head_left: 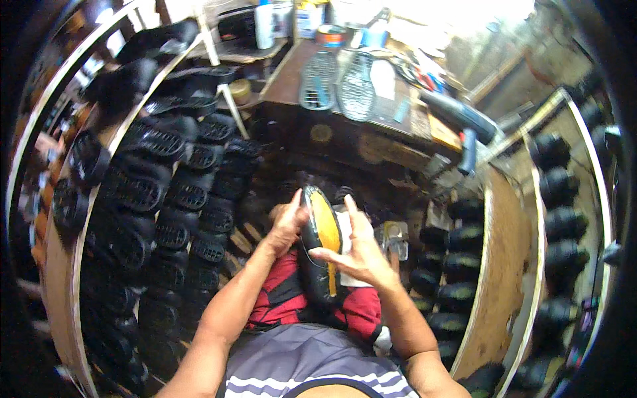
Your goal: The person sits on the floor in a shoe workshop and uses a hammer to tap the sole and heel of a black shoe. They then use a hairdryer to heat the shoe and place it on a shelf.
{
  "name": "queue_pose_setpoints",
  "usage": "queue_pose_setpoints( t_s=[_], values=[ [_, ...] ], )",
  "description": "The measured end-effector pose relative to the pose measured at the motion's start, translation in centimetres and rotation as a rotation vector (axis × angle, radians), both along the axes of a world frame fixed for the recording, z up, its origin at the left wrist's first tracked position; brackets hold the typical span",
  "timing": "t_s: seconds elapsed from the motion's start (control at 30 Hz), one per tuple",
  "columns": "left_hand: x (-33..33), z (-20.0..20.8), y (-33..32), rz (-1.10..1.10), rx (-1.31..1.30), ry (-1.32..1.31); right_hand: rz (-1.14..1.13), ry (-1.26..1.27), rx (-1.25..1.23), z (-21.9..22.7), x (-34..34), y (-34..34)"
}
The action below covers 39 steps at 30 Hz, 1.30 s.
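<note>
Striped shirt (pixel 312 371), both hands' fingers grasping a yellow-soled shoe (pixel 322 245) — dark soles racked around, cluttered wooden workbench (pixel 292 73).

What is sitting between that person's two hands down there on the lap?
In the head view, a black shoe with a yellow-coated underside lies between the left hand and the right hand, both touching it.

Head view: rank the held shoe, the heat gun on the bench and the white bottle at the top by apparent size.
1. Shoe, gripped by both the left hand and the right hand; it lies nearest the camera, which inflates it.
2. Heat gun.
3. Bottle, farthest away.
</note>
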State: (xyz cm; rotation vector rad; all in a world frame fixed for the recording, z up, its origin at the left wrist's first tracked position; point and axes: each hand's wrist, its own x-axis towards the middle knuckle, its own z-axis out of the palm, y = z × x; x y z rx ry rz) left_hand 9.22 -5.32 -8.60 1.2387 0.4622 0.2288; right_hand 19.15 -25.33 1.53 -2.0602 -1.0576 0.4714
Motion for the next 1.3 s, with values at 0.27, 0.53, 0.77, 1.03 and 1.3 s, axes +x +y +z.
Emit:
queue_pose_setpoints(
  t_s=[0.27, 0.53, 0.77, 1.03, 1.3],
  values=[
    [0.1, -2.1, -1.7, -0.006, 0.156, -0.15, 0.207, -0.461, 0.193, 8.1, 14.8, 8.0],
    [0.6, 0.8, 0.1, -0.084, 0.708, 0.23, 0.207, -0.636, -0.026, 10.1, 28.6, 14.1],
    [12.9, 9.8, 3.1, 0.248, 1.168, -0.456, 0.126, -0.809, -0.11, 9.4, 35.7, 19.2],
    [26.9, 13.0, 6.4, 0.039, 1.792, 0.186, 0.174, -0.845, -0.193, 7.5, 38.0, 23.2],
    [27.8, 12.2, 7.5, -0.164, 1.707, 0.294, -0.05, -0.911, 0.242, 7.8, 41.9, 23.0]
  ],
)
